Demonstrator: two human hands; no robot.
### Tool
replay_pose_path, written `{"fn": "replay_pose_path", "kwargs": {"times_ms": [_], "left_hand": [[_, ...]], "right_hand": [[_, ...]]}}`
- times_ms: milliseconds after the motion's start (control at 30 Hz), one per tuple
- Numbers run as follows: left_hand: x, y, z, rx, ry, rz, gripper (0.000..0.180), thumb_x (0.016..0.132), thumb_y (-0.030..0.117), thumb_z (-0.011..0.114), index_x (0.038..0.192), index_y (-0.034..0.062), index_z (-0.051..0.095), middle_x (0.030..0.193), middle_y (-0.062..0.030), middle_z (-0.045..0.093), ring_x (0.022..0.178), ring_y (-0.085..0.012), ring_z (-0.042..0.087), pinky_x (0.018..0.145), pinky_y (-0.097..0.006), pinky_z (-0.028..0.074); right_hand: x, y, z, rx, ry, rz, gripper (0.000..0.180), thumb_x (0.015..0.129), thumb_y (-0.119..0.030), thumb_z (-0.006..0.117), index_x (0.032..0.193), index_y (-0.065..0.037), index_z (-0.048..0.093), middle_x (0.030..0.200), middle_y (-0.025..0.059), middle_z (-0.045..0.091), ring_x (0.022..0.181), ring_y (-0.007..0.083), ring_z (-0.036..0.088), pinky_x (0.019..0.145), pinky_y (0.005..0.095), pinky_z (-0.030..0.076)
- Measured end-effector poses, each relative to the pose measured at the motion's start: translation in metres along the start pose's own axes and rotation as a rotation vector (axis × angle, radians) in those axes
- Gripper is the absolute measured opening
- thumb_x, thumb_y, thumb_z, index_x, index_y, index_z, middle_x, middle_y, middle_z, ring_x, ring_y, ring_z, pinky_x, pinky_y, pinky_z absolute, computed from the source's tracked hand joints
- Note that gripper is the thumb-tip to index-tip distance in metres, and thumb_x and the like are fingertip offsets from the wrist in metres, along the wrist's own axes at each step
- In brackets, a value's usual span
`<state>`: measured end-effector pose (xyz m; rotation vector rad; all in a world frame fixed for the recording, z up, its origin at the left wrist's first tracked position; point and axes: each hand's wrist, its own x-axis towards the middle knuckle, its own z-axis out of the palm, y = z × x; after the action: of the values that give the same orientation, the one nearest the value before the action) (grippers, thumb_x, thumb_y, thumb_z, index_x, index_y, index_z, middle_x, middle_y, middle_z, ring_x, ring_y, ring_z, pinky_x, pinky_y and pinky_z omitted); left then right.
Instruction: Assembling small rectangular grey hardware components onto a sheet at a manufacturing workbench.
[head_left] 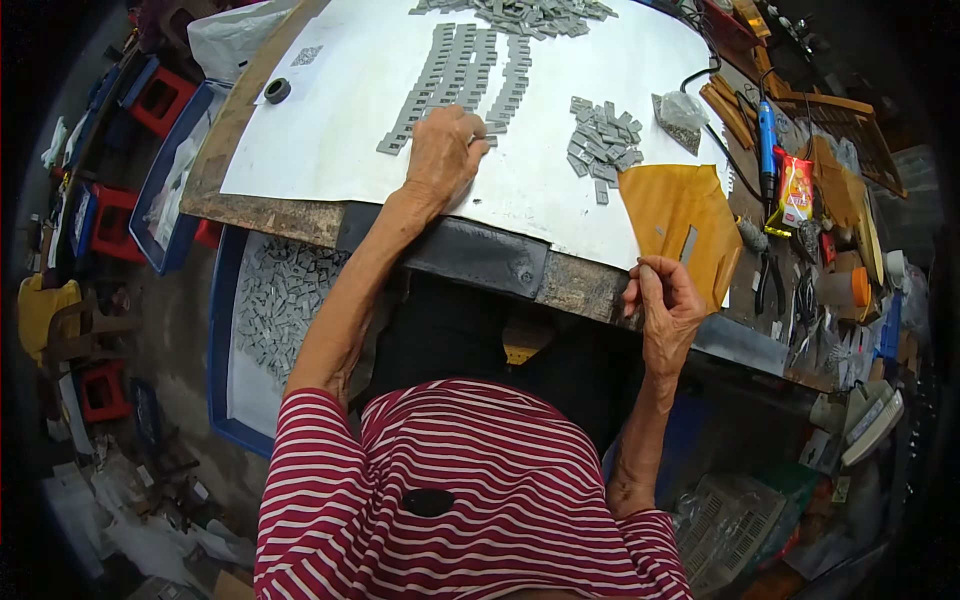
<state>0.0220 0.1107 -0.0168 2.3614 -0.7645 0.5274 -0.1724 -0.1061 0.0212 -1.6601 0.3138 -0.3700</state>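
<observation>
My left hand [442, 158] is bent down at the near end of several rows of small flat grey pieces [458, 62] on a white sheet [340, 130]. Its fingers are curled together beside a grey piece [491, 140], and whatever they grip is hidden. At the table's front edge, my right hand [668, 305] has thumb and forefinger pressed together, with anything between them too small to make out. A tan leather-like sheet [665, 195] lies just beyond that hand, with a narrow grey strip [689, 243] on it. Left of this sheet is a loose pile of grey pieces [605, 140].
More grey pieces [540, 14] are heaped at the far edge. A black ring [277, 91] lies at left. On the right are a blue pen-shaped tool [767, 140], a red packet [795, 190] and pliers [770, 280]. A blue tray [222, 330] of grey pieces stands below the table.
</observation>
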Motion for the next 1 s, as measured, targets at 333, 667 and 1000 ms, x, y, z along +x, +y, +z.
{"fn": "replay_pose_path", "kwargs": {"times_ms": [333,667,1000], "left_hand": [[0.007,-0.006,0.005,0.011,0.033,0.03,0.011,0.068,0.009,0.067,0.074,0.0021,0.062,0.073,-0.0096,0.057,0.073,-0.0257,0.055,0.066,-0.036,0.043],[-0.023,0.03,-0.03,-0.148,0.074,0.055,0.012,0.068,-0.004,0.061,0.078,0.0009,0.057,0.076,-0.0124,0.055,0.075,-0.0298,0.052,0.067,-0.037,0.042],[-0.066,0.048,-0.025,-0.209,0.013,0.02,0.013,0.072,-0.004,0.058,0.083,0.0,0.054,0.076,-0.013,0.052,0.073,-0.0286,0.051,0.067,-0.036,0.041]], "right_hand": [[-0.004,0.002,0.0,-0.004,0.001,-0.021,0.01,0.087,-0.004,0.052,0.093,0.003,0.056,0.075,0.0043,0.056,0.059,0.0068,0.053,0.049,0.0183,0.043],[-0.009,0.012,0.004,-0.083,0.089,-0.149,0.008,0.086,-0.001,0.051,0.093,0.002,0.055,0.068,0.0024,0.052,0.055,0.0057,0.048,0.048,0.0179,0.038],[-0.004,0.047,0.023,-0.336,0.172,-0.37,0.007,0.075,0.005,0.056,0.081,0.002,0.056,0.063,0.0102,0.049,0.056,0.017,0.051,0.05,0.0279,0.039]]}}
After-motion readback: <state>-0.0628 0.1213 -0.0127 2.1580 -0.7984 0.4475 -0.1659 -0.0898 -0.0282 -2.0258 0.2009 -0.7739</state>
